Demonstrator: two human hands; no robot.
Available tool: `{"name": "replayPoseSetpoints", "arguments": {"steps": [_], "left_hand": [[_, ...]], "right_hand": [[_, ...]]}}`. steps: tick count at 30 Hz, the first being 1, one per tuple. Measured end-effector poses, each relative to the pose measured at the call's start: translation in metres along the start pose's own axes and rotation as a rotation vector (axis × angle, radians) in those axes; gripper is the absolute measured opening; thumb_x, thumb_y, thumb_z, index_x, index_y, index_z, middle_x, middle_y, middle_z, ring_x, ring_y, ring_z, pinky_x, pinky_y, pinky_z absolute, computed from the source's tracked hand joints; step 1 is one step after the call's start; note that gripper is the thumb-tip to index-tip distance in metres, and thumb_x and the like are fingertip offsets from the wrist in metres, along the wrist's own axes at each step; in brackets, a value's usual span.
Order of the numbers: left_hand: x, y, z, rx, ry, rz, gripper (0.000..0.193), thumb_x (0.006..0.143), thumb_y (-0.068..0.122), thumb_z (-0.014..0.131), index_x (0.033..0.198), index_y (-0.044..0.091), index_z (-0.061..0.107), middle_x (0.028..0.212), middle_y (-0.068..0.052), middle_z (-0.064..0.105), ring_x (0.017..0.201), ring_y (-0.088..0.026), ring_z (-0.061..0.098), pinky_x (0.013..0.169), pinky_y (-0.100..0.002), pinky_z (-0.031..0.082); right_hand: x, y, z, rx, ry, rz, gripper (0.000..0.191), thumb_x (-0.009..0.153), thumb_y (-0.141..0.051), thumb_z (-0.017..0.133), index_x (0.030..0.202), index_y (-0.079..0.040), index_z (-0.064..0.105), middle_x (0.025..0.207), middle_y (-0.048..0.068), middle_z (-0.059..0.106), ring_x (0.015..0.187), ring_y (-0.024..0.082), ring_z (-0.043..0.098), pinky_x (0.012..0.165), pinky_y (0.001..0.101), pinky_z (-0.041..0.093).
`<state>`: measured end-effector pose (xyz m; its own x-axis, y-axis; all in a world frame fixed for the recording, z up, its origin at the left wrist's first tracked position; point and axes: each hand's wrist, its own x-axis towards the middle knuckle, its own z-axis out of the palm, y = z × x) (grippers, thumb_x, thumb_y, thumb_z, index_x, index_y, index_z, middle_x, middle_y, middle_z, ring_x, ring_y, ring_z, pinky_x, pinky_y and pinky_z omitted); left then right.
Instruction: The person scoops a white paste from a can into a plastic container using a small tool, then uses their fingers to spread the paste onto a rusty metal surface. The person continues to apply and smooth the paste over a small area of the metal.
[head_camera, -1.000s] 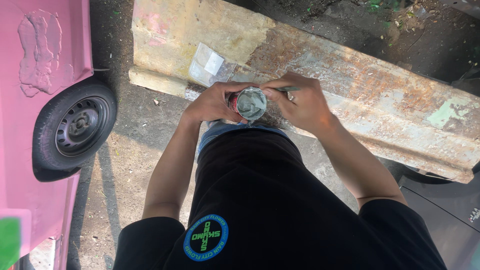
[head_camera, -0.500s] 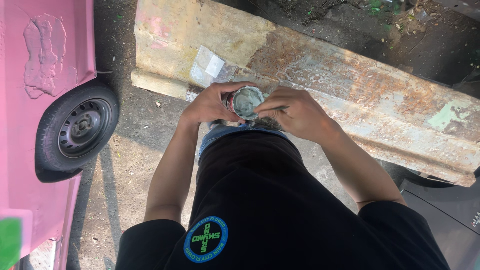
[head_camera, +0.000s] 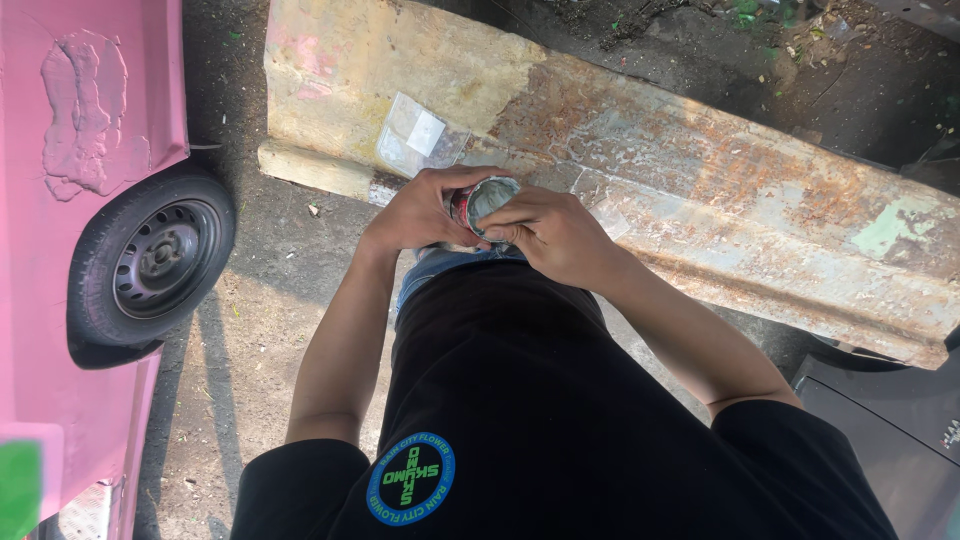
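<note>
Weathered concrete slab (head_camera: 700, 170), rust-stained and flaking, is lying diagonally across dark dirt ground (head_camera: 260, 300). Clear plastic packets (head_camera: 415, 135) are lying flat on its pale left end. Pink car's tyre (head_camera: 150, 265) is resting on the ground nearby.

I see a small round can (head_camera: 488, 203), red-sided with a silvery, crinkled top, held upright between both hands just above the rusty slab.
</note>
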<state>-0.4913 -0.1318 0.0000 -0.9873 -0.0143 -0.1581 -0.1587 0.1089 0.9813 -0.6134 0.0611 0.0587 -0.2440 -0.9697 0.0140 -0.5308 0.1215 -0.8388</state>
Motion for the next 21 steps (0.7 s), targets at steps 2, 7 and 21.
{"name": "replayPoseSetpoints", "arguments": {"steps": [2, 7, 21], "left_hand": [[0.0, 0.0, -0.001, 0.03, -0.005, 0.011, 0.095, 0.05, 0.011, 0.098, 0.139, 0.021, 0.066, 0.131, -0.007, 0.073, 0.122, -0.023, 0.068, 0.11, -0.037, 0.051], [0.0, -0.002, -0.001, 0.056, 0.017, 0.003, 0.096, 0.049, 0.012, 0.099, 0.139, 0.02, 0.065, 0.135, -0.007, 0.07, 0.127, -0.024, 0.065, 0.112, -0.038, 0.048], [-0.002, -0.018, -0.013, -0.239, 0.029, -0.035, 0.093, 0.055, 0.004, 0.095, 0.142, 0.008, 0.064, 0.128, -0.005, 0.074, 0.121, -0.016, 0.068, 0.115, -0.032, 0.048]], "right_hand": [[-0.001, 0.004, -0.008, 0.006, -0.087, -0.018, 0.016, 0.097, -0.021, 0.07, 0.106, -0.012, 0.078, 0.094, 0.008, 0.076, 0.086, 0.027, 0.073, 0.075, 0.0376, 0.058], [-0.013, 0.034, -0.025, 0.045, -0.123, 0.121, 0.013, 0.1, -0.015, 0.067, 0.102, -0.011, 0.079, 0.093, 0.008, 0.077, 0.082, 0.018, 0.076, 0.075, 0.0313, 0.06], [-0.062, 0.072, -0.023, 0.318, 0.212, 0.051, 0.011, 0.098, -0.008, 0.074, 0.108, -0.004, 0.074, 0.104, 0.01, 0.074, 0.095, 0.017, 0.071, 0.08, 0.0304, 0.057]]}}
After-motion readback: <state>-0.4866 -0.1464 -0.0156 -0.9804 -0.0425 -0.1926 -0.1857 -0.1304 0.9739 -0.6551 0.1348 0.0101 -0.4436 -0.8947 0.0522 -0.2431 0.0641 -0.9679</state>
